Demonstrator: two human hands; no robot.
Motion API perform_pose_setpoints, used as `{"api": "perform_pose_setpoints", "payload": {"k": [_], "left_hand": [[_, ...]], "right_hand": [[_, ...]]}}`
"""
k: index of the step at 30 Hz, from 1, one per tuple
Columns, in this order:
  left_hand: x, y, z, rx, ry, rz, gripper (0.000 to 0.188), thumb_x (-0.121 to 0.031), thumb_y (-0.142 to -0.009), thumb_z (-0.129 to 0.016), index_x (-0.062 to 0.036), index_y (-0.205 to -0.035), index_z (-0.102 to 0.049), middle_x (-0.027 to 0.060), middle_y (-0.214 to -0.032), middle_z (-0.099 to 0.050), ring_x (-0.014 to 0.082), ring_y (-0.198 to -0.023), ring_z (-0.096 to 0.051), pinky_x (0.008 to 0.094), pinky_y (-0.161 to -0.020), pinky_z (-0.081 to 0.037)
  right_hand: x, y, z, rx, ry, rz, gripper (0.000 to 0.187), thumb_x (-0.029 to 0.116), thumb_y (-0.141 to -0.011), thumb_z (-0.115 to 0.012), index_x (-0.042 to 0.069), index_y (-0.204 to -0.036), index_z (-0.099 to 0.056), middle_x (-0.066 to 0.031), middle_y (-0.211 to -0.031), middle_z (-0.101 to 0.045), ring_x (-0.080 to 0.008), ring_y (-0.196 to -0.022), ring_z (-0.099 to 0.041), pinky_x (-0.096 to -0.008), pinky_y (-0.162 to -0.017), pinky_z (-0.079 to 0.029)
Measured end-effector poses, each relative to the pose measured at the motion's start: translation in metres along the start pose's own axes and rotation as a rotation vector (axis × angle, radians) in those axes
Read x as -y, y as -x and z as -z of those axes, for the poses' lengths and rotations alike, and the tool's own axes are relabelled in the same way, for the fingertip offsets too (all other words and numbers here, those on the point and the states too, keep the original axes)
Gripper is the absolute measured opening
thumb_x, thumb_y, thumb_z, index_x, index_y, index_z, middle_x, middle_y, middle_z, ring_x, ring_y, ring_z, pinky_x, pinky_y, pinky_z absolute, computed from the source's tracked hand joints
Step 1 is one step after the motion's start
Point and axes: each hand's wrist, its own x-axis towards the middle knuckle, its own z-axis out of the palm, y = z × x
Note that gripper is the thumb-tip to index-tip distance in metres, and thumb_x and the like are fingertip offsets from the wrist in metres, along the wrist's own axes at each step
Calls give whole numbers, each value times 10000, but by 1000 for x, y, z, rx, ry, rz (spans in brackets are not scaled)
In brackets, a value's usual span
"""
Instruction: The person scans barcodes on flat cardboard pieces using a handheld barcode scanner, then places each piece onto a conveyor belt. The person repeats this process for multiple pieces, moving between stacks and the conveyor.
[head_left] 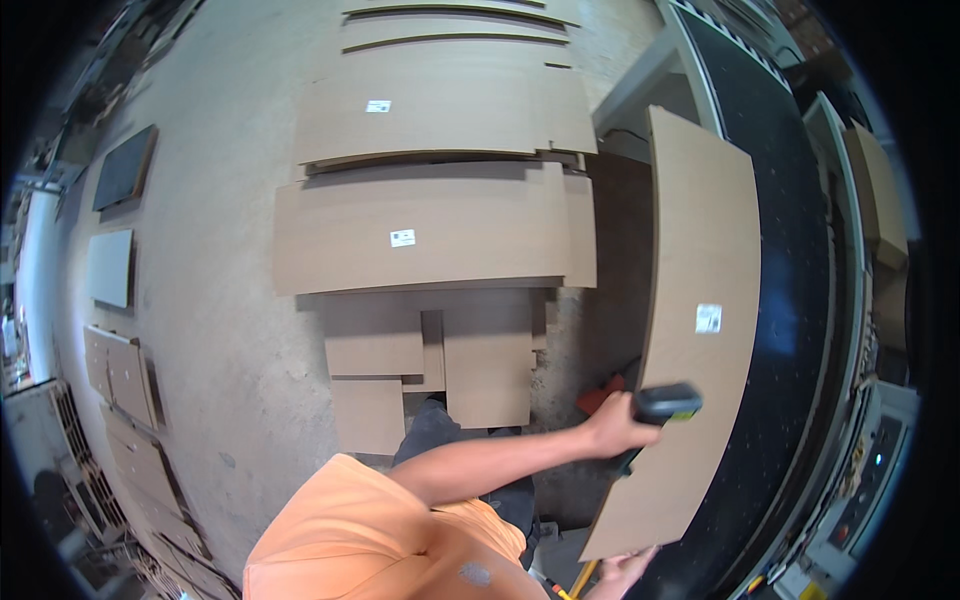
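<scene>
My left hand is closed round the handle of a dark handheld barcode scanner. The scanner's head is over a long brown panel, below a white label stuck on it. That panel lies lengthwise at the edge of a black bench-like surface, part of it jutting out to the left. At the panel's near end my right hand grips its edge, with some fingers hidden. A yellow strip-like thing shows beside this hand.
Stacks of brown panels lie on the floor in front and to the left of my legs, some with labels. Smaller boards line the far left. A machine control panel stands at the right.
</scene>
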Motion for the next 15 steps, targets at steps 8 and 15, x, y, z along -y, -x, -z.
{"api": "perform_pose_setpoints", "payload": {"k": [8,15], "left_hand": [[73,122,97,-308,274,180,302,-120,-824,-761,-11,-1076,-636,-10,-936,-615,80,-863,-556,275,-789,-487],[131,134,198,-817,398,253,223,-163,-833,-717,-34,-1001,-646,-3,-760,-589,79,-535,-500,261,-467,-399]], "right_hand": [[-24,6,-107,-136,520,526,592,459,-1051,-428,-53,-1330,-530,-173,-1276,-605,-267,-1080,-617,-364,-914,-509],[-97,-88,-290,235,974,798,479,365,-1007,-589,-107,-983,-665,-120,-860,-704,-166,-786,-626,-344,-742,-508]]}}
